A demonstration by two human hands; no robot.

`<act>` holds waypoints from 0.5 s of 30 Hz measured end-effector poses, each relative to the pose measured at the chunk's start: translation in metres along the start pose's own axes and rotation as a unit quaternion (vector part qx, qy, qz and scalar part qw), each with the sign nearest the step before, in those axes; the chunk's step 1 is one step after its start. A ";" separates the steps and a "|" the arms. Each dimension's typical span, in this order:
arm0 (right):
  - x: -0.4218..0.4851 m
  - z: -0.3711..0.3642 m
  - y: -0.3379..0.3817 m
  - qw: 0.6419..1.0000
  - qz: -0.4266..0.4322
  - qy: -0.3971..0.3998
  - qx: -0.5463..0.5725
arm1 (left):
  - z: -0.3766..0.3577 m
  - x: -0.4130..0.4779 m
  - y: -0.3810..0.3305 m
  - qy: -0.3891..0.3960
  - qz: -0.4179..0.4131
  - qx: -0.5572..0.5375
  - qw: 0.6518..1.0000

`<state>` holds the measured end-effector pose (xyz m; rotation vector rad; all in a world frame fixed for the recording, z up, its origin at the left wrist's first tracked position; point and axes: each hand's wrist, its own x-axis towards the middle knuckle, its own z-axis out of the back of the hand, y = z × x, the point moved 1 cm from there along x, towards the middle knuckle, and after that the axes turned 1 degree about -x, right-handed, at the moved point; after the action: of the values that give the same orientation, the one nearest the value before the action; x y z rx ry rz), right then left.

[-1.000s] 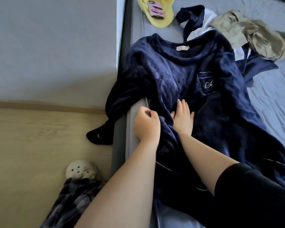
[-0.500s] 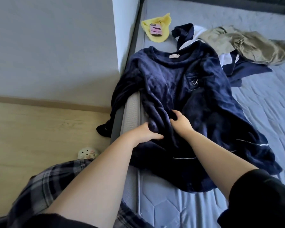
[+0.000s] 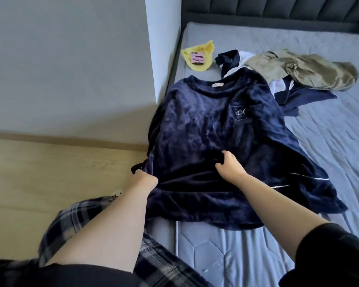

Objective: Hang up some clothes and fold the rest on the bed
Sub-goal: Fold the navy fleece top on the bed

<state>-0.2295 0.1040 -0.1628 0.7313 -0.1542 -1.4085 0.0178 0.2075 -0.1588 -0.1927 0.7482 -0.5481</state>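
A dark navy velour top (image 3: 211, 125) with a chest pocket lies face up across the left side of the grey bed (image 3: 330, 141). Its left sleeve hangs over the bed's edge. My left hand (image 3: 144, 180) grips the fabric at that left edge, with the fingers buried in the cloth. My right hand (image 3: 229, 165) pinches a fold near the middle of the top, just above the hem. An olive garment (image 3: 305, 69) and a navy-and-white garment (image 3: 282, 90) lie crumpled behind the top.
A yellow cloth (image 3: 201, 56) with a pink phone (image 3: 197, 58) on it sits at the bed's far left corner. A dark padded headboard (image 3: 278, 13) closes the far end. A white wall corner (image 3: 162, 48) and wooden floor (image 3: 50, 172) are to the left.
Both hands drew back toward me with the fabric, and the top's lower body now lies spread wider over the bed edge. The view pulled back and up, bringing the headboard into sight.
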 end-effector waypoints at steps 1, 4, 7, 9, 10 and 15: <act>-0.004 -0.006 -0.001 0.999 0.017 0.023 -0.038 | -0.003 -0.003 0.006 -0.025 -0.009 0.037 0.999; -0.019 -0.026 -0.008 0.983 0.059 0.062 -0.163 | -0.005 -0.005 -0.003 -0.146 -0.126 0.217 0.957; -0.033 -0.039 -0.016 0.975 0.081 0.012 -0.206 | -0.018 -0.019 -0.022 -0.198 -0.317 0.237 0.897; -0.038 -0.040 -0.018 0.977 0.092 -0.032 -0.189 | -0.032 -0.028 -0.033 -0.177 -0.398 0.246 0.866; -0.040 -0.039 -0.018 0.979 0.095 -0.049 -0.175 | -0.041 -0.032 -0.037 -0.165 -0.428 0.264 0.849; -0.045 -0.015 -0.035 0.973 0.070 -0.169 -0.143 | -0.082 -0.056 -0.055 -0.107 -0.498 0.307 0.804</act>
<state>-0.2599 0.1522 -0.1790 0.2339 -0.2574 -1.3747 -0.0950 0.1931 -0.1655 -0.0217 0.1532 -1.7177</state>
